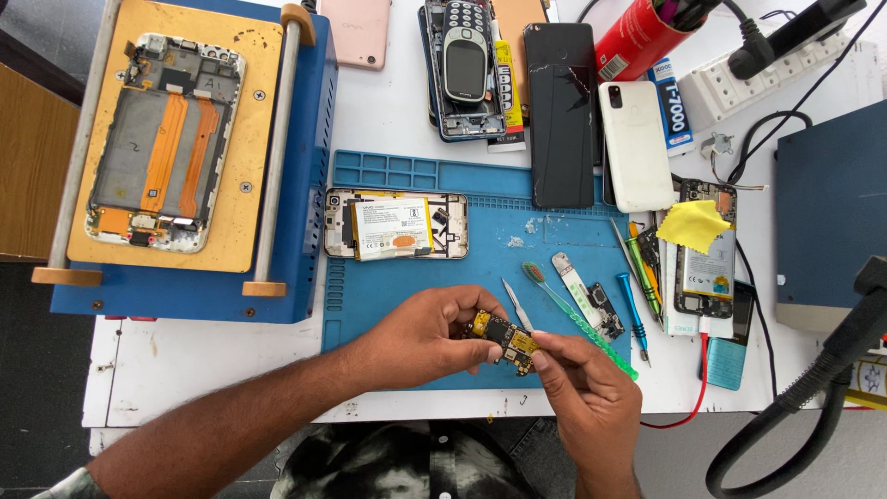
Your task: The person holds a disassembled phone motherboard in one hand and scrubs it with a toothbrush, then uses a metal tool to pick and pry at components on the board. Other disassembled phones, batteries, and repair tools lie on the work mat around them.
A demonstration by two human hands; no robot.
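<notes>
Both hands are over the near edge of the blue mat [554,249]: the left hand [425,333] and right hand [577,383] pinch a small circuit board [506,340] between their fingertips, one at each end. Just behind it on the mat lie tweezers [516,305] and a green toothbrush [577,319]. Further back on the mat sits an opened phone [395,225] with a white-labelled battery. Past the mat's far edge there's a black phone [559,111], a white phone [636,143], a glue tube [673,102] with a blue and white label, and a red can [642,37]. Right of the mat, a yellow cloth [691,225] lies on another open phone.
</notes>
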